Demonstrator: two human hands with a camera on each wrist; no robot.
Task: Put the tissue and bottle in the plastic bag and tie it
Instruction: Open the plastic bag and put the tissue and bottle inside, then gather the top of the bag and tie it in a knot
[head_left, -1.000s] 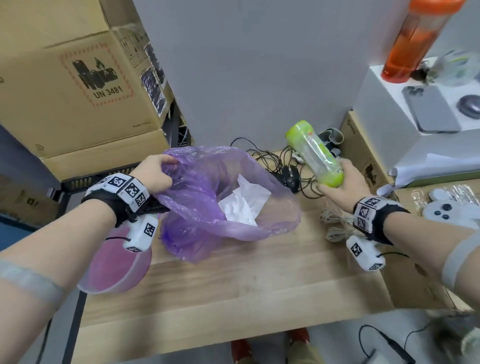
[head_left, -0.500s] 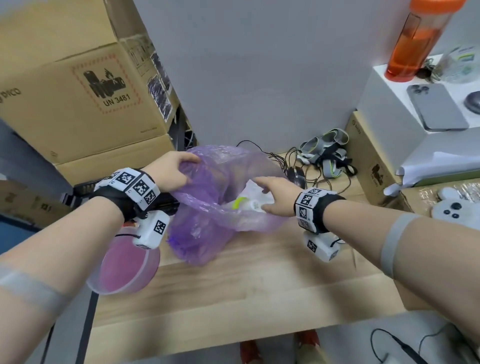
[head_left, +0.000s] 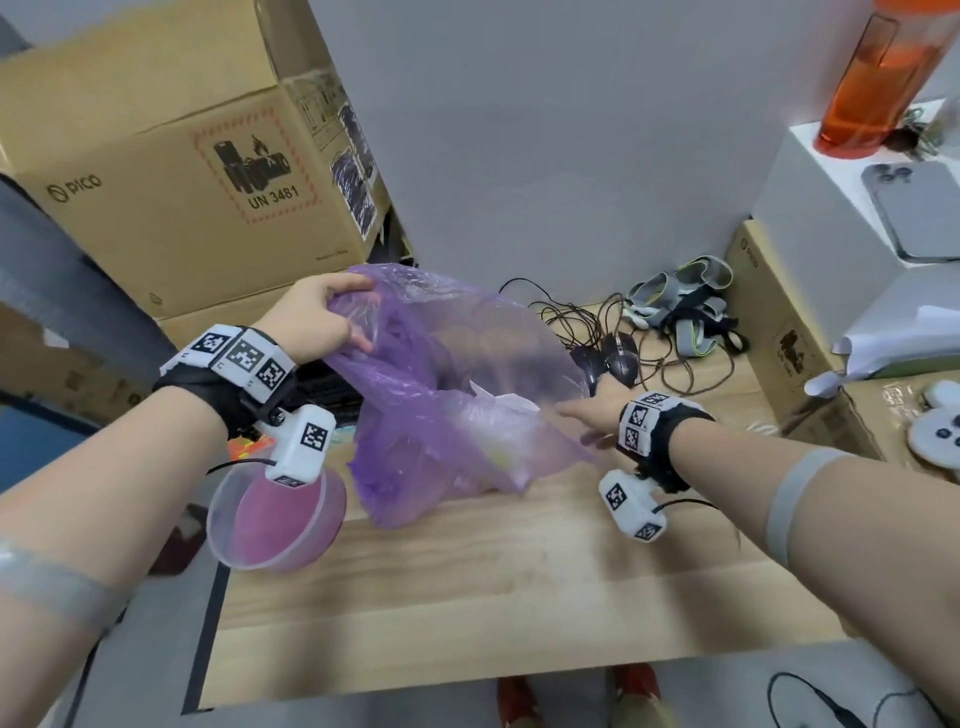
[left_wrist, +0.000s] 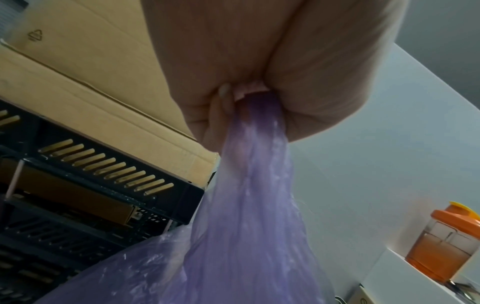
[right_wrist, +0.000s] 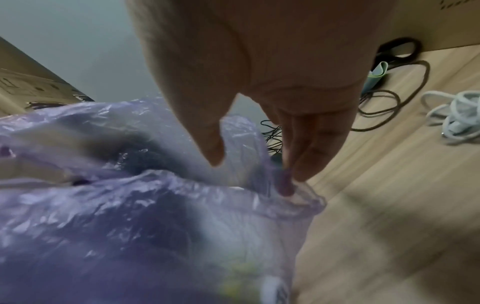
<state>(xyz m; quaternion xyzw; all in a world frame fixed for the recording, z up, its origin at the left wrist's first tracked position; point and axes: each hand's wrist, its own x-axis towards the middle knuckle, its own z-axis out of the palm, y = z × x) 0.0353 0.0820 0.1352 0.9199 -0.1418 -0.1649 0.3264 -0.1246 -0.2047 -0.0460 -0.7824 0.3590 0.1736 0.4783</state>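
A purple plastic bag (head_left: 415, 374) lies on the wooden table (head_left: 467, 597) with its mouth held open. My left hand (head_left: 317, 317) grips the bag's left rim, and the left wrist view shows the plastic (left_wrist: 254, 205) bunched in its fist (left_wrist: 233, 61). The white tissue (head_left: 501, 402) shows inside the mouth. The yellow-green bottle (head_left: 498, 457) lies inside, dimly seen through the film, blurred in the right wrist view (right_wrist: 241, 273). My right hand (head_left: 592, 415) is at the bag's right rim (right_wrist: 298, 205), fingers (right_wrist: 311, 148) straight, one fingertip inside the rim, thumb apart.
A pink bowl (head_left: 280, 519) sits at the table's left edge under my left wrist. Cables and computer mice (head_left: 613, 358) and grey straps (head_left: 685, 306) lie behind the bag. Cardboard boxes (head_left: 182, 182) stand left; a white box with an orange bottle (head_left: 878, 78) stands right.
My right hand carried the bottle into the bag, let it go, and drew back to the bag's right rim. The left hand kept its grip on the rim.
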